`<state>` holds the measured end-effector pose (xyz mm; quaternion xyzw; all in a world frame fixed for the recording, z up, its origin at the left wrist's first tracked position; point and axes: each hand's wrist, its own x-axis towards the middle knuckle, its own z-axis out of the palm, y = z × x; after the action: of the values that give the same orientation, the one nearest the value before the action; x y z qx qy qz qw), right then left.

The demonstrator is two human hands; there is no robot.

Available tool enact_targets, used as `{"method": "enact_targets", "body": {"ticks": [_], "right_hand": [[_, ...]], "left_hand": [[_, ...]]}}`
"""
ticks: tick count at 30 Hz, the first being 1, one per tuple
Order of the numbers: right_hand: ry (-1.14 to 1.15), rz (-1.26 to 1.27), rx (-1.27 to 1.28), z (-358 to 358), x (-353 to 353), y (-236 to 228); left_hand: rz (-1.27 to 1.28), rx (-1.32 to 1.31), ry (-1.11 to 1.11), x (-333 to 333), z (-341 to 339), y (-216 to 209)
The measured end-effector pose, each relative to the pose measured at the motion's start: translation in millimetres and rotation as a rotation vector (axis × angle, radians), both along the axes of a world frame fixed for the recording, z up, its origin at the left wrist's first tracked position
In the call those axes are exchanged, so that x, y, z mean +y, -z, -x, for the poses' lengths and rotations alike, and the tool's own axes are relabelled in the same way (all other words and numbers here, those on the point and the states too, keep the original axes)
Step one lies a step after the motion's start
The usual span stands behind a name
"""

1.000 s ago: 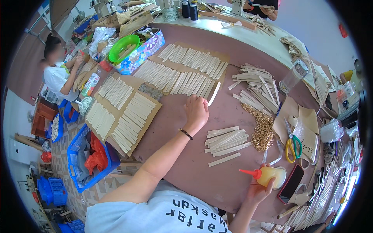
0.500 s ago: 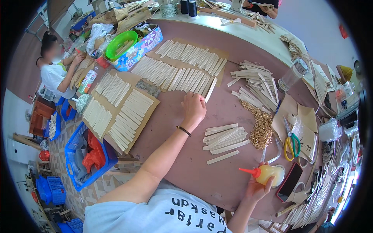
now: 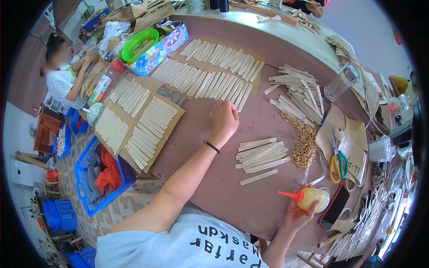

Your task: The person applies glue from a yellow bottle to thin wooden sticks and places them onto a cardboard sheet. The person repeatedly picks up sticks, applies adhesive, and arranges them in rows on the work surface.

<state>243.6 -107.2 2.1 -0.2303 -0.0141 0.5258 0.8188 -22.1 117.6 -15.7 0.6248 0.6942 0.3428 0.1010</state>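
My left hand (image 3: 225, 118), fingers curled closed, is at the near end of the last pale flat strip (image 3: 244, 97) in a row. The fingers touch that strip's lower end; how they grip it is partly hidden. This row lies with others on a brown paper sheet (image 3: 260, 58). My right hand (image 3: 298, 217) holds a squeeze bottle (image 3: 313, 199) with yellowish contents and a red nozzle pointing left, above the table's near edge. Between the hands lies a loose pile of pale strips (image 3: 262, 155), with a single strip (image 3: 258, 177) apart below it.
A brown board (image 3: 169, 134) with strip rows lies left, above a blue basket (image 3: 85, 196). A gold chain heap (image 3: 304, 145), scissors (image 3: 338, 164), a phone (image 3: 334, 208) and a glass jar (image 3: 342, 82) stand or lie right. Another person (image 3: 62, 80) sits far left.
The strip at my left hand has swung in and now lies alongside the row's end. The hand has shifted slightly. My right hand still holds the bottle. The whole view has moved a little.
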Motion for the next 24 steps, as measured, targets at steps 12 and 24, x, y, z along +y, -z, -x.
{"method": "enact_targets", "body": {"ticks": [12, 24], "right_hand": [[0.002, 0.001, 0.035, -3, -1, 1], [-0.07, -0.08, 0.031, -1, 5, 5]], "left_hand": [[-0.11, -0.109, 0.457, -113, 15, -31], [0.098, 0.064, 0.613, -187, -9, -38]]}}
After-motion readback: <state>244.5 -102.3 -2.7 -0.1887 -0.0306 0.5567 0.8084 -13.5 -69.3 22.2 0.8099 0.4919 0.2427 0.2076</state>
